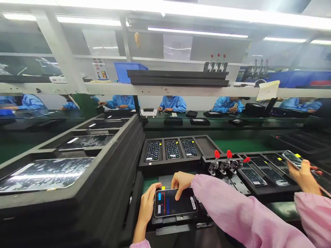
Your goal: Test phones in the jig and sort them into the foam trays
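A smartphone (181,208) with a lit dark screen, blue and red lines and a yellow tab lies sideways in a black holder (181,220). My left hand (148,201) is closed against its left end, fingers along the edge. From the right, my right hand (182,182) reaches over the phone, holding nothing; one digit points down onto the screen, apart from the other bent fingers. Just right of the holder stand several red-tipped toggle clamps (223,165), partly behind my pink sleeve.
A co-worker's hand (305,177) holds another phone (292,157) at right. Black trays with phones stand ahead (170,163) and right (269,189). A tall stack of black trays (103,186) rises at left. A shelf (170,90) crosses above; people in blue work beyond.
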Available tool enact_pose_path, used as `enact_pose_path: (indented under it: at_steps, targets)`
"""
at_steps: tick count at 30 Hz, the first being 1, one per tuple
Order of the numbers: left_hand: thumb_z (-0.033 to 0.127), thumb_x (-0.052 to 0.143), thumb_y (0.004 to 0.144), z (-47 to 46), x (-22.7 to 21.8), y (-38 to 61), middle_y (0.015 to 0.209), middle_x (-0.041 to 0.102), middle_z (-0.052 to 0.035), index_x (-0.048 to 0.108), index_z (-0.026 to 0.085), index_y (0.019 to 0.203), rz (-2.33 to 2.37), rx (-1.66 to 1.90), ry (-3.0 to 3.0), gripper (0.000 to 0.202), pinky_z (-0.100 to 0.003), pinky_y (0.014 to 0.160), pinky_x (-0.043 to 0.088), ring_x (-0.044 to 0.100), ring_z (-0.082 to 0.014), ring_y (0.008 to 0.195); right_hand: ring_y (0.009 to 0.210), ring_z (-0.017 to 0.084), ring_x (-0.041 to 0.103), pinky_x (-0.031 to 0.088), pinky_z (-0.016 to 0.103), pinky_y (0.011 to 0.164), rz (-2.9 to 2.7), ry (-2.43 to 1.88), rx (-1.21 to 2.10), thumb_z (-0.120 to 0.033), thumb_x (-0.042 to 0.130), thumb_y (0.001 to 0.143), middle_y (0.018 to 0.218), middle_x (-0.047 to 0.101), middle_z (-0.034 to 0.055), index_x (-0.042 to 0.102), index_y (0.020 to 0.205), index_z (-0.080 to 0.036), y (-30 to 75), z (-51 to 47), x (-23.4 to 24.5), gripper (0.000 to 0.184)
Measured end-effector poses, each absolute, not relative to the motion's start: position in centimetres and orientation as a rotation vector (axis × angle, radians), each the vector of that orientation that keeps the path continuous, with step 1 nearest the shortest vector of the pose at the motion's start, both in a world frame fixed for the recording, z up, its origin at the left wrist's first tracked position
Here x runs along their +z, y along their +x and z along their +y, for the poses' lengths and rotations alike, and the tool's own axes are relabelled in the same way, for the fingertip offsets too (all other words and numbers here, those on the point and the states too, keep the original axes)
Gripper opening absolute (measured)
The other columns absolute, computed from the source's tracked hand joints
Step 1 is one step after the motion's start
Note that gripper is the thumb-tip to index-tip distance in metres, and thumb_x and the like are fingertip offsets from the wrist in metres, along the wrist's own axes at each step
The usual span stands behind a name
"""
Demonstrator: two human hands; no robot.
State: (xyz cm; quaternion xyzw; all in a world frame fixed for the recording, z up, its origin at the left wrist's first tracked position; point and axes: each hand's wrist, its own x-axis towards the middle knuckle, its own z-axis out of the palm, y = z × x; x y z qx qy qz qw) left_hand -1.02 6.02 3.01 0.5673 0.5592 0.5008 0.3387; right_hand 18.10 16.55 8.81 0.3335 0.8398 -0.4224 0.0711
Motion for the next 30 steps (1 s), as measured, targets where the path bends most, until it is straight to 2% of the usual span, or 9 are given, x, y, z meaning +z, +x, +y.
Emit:
enact_pose_path:
  at_steps: [5,8,10,14,18,22,25,27,30]
  targets:
    - [0.043,0.045,0.084,6.6,3.5,-0.7,0.099,0.069,-0.0040,0.067,0.020,0.094,1.479,1.180,1.573,0.033,-0.030,0.083,0.048,0.063,-0.0214,0.094,0.076,0.014,0.058,0.041,0.021,0.070,2.675,1.172,-1.160,-0.047,0.081,0.045,0.082,0.064,-0.0001,0.071,0.093,-0.022,18.9,15.5,7.2,0.056]
    - [0.044,0.050,0.081,7.2,3.6,-0.7,0.089,0.070,-0.0027,0.069,0.021,0.081,1.488,1.125,1.645,0.029,-0.028,0.081,0.047,0.063,-0.0206,0.088,0.088,0.016,0.053,0.041,0.023,0.075,2.799,1.268,-1.006,-0.048,0.082,0.042,0.100,0.056,0.0028,0.072,0.090,-0.024,19.2,15.1,6.5,0.054]
    - [0.044,0.051,0.081,7.6,3.7,-0.7,0.084,0.070,-0.0024,0.068,0.020,0.077,1.498,1.097,1.679,0.030,-0.028,0.078,0.047,0.063,-0.0201,0.084,0.087,0.016,0.052,0.042,0.024,0.073,2.830,1.322,-0.904,-0.050,0.083,0.040,0.100,0.051,0.0026,0.072,0.087,-0.025,19.4,14.7,6.4,0.054]
    - [0.042,0.053,0.080,8.1,3.5,-0.7,0.084,0.069,-0.0025,0.068,0.021,0.079,1.526,1.053,1.719,0.027,-0.029,0.078,0.046,0.063,-0.0205,0.084,0.082,0.015,0.053,0.043,0.026,0.070,2.986,1.432,-0.921,-0.048,0.082,0.042,0.095,0.052,0.0012,0.066,0.100,-0.025,20.2,13.2,7.7,0.065]
    - [0.042,0.054,0.079,8.3,3.5,-0.7,0.077,0.067,-0.0009,0.066,0.021,0.073,1.521,1.039,1.745,0.025,-0.028,0.076,0.045,0.062,-0.0195,0.078,0.067,0.010,0.049,0.042,0.023,0.063,3.223,1.627,-1.051,-0.042,0.073,0.064,0.082,0.056,-0.0004,0.066,0.091,-0.022,21.9,11.3,11.1,0.034]
    - [0.042,0.049,0.082,8.2,3.4,-0.1,0.079,0.065,-0.0007,0.063,0.021,0.077,1.482,1.042,1.749,0.026,-0.027,0.074,0.045,0.061,-0.0185,0.078,0.058,0.009,0.046,0.040,0.023,0.056,3.339,1.870,-0.978,-0.036,0.066,0.073,0.074,0.058,-0.0010,0.066,0.082,-0.020,24.5,10.5,14.7,0.018]
    - [0.040,0.047,0.084,8.2,3.4,2.0,0.089,0.062,-0.0028,0.061,0.021,0.077,1.403,1.043,1.777,0.025,-0.029,0.083,0.042,0.058,-0.0193,0.088,0.063,0.011,0.051,0.042,0.025,0.060,3.445,2.183,-0.676,-0.033,0.060,0.079,0.071,0.059,-0.0001,0.063,0.075,-0.020,26.7,10.6,16.3,0.014]
    - [0.040,0.046,0.085,8.3,3.4,4.0,0.092,0.060,-0.0030,0.060,0.021,0.075,1.322,1.030,1.809,0.025,-0.029,0.087,0.040,0.056,-0.0191,0.093,0.071,0.014,0.054,0.045,0.028,0.068,3.538,2.406,-0.229,-0.032,0.057,0.081,0.074,0.060,0.0011,0.063,0.074,-0.020,28.1,11.1,16.9,0.015]
    - [0.039,0.046,0.085,8.6,3.5,6.7,0.092,0.058,-0.0023,0.060,0.022,0.075,1.191,0.983,1.842,0.024,-0.028,0.087,0.040,0.055,-0.0180,0.093,0.087,0.018,0.056,0.046,0.033,0.079,3.549,2.492,0.352,-0.031,0.057,0.081,0.090,0.061,0.0044,0.063,0.087,-0.020,29.9,12.0,17.2,0.014]
